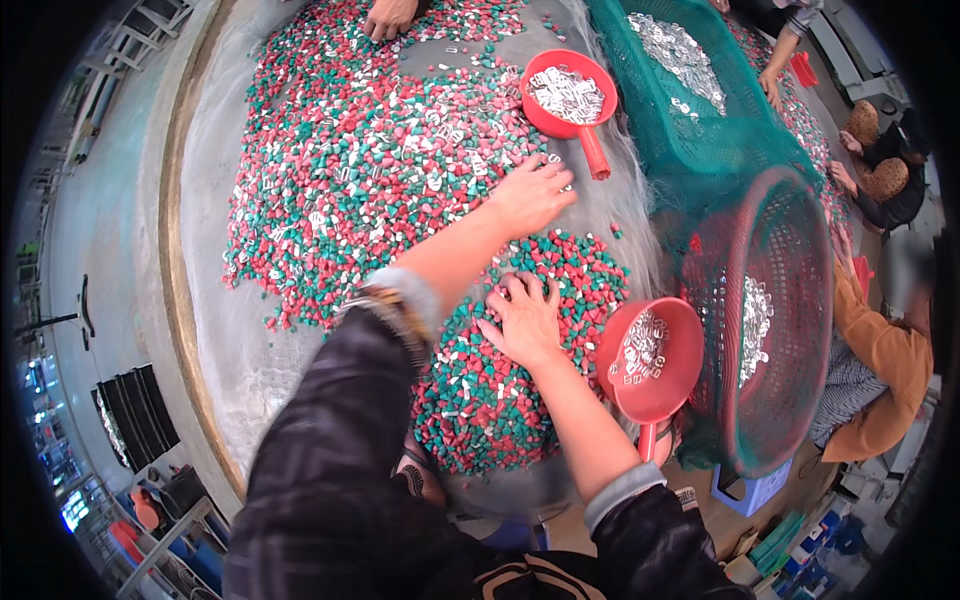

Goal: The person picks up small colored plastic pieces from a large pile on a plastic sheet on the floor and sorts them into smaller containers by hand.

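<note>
A wide heap of small red, green and pale cone-like pieces (pixel 360 170) covers the table, with flat silvery metal pieces scattered among them. My left hand (pixel 533 197) reaches over the heap toward the upper red scoop, its fingers bent together. Silvery bits show by its fingertips, but what they hold is unclear. My right hand (pixel 524 325) lies palm down on the nearer pile of cone-like pieces (pixel 490 400), fingers spread. The upper red scoop (pixel 597 150) holds many metal pieces. Beside my right forearm sits another red scoop (pixel 683 345) with fewer of them inside.
A green mesh-lined basket (pixel 650 140) with metal pieces stands at the far right. Nearer is a round red basket (pixel 740 210) with green netting, above a blue stool (pixel 752 488). Another person's hand (pixel 391 17) works at the far edge. More people sit at the right.
</note>
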Demonstrator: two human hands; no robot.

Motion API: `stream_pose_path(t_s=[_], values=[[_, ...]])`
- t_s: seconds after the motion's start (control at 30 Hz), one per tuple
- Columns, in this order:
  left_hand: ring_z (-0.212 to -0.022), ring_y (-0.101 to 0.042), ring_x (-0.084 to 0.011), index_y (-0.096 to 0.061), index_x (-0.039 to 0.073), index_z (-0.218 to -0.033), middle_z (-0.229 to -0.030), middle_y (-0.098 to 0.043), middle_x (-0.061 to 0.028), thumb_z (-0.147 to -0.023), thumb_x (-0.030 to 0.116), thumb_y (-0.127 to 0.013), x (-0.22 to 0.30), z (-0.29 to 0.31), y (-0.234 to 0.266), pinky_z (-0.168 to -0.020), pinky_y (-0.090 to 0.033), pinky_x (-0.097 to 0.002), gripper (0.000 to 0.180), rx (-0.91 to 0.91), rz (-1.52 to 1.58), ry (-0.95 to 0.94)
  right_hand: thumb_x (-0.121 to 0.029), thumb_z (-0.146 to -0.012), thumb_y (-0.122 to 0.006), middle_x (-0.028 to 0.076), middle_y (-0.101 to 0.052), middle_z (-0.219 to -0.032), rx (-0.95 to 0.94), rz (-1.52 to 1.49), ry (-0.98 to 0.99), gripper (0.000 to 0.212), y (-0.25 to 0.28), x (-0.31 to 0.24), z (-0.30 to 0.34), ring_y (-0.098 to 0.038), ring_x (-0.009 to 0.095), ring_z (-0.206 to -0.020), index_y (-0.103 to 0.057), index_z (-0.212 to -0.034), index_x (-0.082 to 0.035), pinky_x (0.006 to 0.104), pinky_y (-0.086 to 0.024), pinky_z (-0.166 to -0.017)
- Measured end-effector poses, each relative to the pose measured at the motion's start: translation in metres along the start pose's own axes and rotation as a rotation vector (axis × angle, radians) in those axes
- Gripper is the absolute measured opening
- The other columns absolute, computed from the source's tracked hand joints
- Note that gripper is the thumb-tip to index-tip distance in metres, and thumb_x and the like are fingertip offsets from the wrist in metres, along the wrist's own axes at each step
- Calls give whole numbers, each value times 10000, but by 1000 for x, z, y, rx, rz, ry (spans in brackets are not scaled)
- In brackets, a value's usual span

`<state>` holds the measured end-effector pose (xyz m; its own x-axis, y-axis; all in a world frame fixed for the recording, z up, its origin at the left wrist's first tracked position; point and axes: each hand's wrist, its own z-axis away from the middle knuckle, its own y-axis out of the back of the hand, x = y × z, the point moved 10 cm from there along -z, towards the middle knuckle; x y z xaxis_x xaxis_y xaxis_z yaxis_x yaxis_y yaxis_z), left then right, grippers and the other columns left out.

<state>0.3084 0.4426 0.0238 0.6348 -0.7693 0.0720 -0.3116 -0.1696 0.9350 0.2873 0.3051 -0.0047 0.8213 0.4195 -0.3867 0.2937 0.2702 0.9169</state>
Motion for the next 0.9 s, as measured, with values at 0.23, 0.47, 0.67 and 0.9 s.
stream_pose_path(t_s=[0.23, 0.47, 0.67, 0.9], values=[[-1064, -465, -244, -514, 111, -1026, -1037, -493, -54, -800, 305, -550, -49, 0, -41, -943, -315, -492, 300, -295, -138, 314, -359, -706, -664, 71, -478, -1184, 43, -76, -30, 294, 2, 11, 1, -368, 261, -1177, -623, -897, -139, 579, -217, -991], [-1012, -477, -265, -523, 116, -973, -976, -488, -64, -786, 267, -567, -33, 144, 7, -813, -417, -502, 244, -476, -67, 453, -337, -729, -646, 76, -469, -1195, 35, -89, -35, 287, 2, 15, 2, -349, 263, -1194, -617, -942, -147, 565, -187, -1010], [-968, -530, -262, -561, 101, -999, -1006, -510, -86, -781, 256, -586, -9, 248, 40, -763, -461, -465, 269, -833, -150, 568, -338, -733, -647, 71, -476, -1188, 19, -69, -42, 279, 0, 14, 1, -351, 262, -1194, -618, -929, -142, 556, -197, -1007], [-840, -582, -259, -615, 94, -919, -876, -585, -99, -760, 126, -527, -63, 46, 51, -732, -458, -402, 185, -224, -118, 339, -316, -713, -656, 67, -498, -1155, 81, -54, -26, 261, 9, 8, -1, -384, 260, -1162, -619, -884, -123, 543, -219, -999]])
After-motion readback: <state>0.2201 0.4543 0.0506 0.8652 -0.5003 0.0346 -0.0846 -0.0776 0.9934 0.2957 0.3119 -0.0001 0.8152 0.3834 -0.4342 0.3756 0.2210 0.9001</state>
